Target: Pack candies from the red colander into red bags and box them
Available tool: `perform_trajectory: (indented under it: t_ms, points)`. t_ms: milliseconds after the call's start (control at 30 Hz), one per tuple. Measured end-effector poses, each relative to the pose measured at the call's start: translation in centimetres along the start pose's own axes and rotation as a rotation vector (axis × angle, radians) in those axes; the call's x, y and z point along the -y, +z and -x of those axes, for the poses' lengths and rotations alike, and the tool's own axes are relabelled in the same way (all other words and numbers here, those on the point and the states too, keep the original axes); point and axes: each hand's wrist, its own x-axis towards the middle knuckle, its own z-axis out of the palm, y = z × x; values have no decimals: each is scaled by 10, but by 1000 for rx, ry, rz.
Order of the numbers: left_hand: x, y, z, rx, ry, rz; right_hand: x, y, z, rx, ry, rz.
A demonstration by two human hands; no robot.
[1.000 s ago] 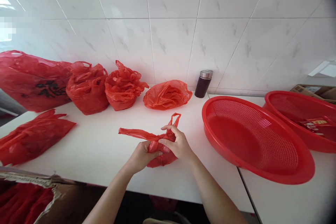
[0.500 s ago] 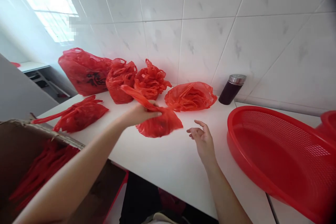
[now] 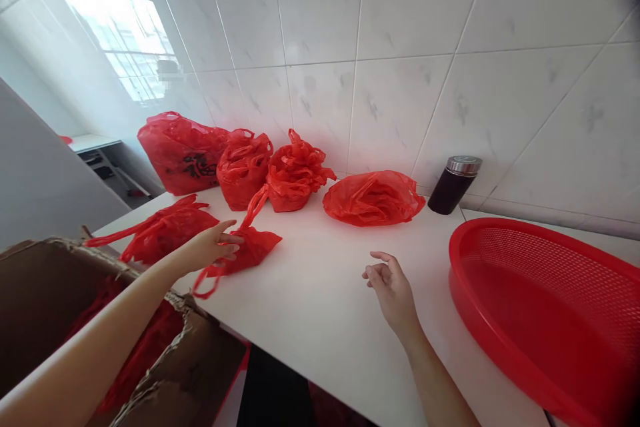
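My left hand [image 3: 213, 245] is over a small red plastic bag [image 3: 253, 250] on the white table [image 3: 320, 300]. Its fingers are apart at the bag's near side, and the bag's handle loops stick out, one up and one toward me. Another filled red bag [image 3: 170, 235] with a long twisted handle lies just left of it, partly behind my wrist. My right hand [image 3: 395, 290] hovers above the table on the right, holding nothing, with fingers loosely bent and index finger stretched out.
Along the tiled wall stand a large printed red bag [image 3: 175, 153], two bunched red bags [image 3: 245, 170] and a flatter red bag [image 3: 375, 199]. A dark thermos [image 3: 453, 187] is behind a large red basket [image 3: 480, 320] at right. A cardboard box [image 3: 210, 353] holding red bags sits front left.
My left hand has carried the small red bag leftward, set it down beside the other bag and loosened its fingers. My right hand keeps nearly the same pose. The view has tilted up slightly.
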Motion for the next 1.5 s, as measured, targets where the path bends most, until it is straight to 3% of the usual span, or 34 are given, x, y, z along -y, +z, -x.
perform_trajectory:
  t_ms: [167,267,433,567,700,867,1000,1067,1200,1300,1367,1500]
  points:
    - [12,-11,-11,-181,15,-361,-6,-1,-3,-1,-7,32]
    - [15,-3,-14,-267,13,-484,-8,-1,-4,8,-11,66]
    - [20,18,-17,-208,36,-492,-11,0,-3,27,-26,122]
    - [20,8,-18,-180,8,-326,-12,0,-4,38,-35,147]
    - [18,-8,-12,-68,-50,-51,-13,0,-4,38,-41,145]
    - [1,-8,12,94,-83,273,-13,1,-4,48,-32,148]
    - [-13,-4,31,501,-86,504,-15,2,-4,67,-24,144]
    - [-19,-1,36,540,8,361,-16,2,-4,67,-23,138]
    - [-33,16,38,231,413,-160,-18,2,-5,62,-20,127]
    - [-41,31,29,145,686,-424,-20,3,-5,65,-28,126]
    - [-42,37,17,164,731,-514,-20,2,-5,64,-30,139]
    - [-34,26,-7,199,570,-513,-20,1,-5,57,-28,172]
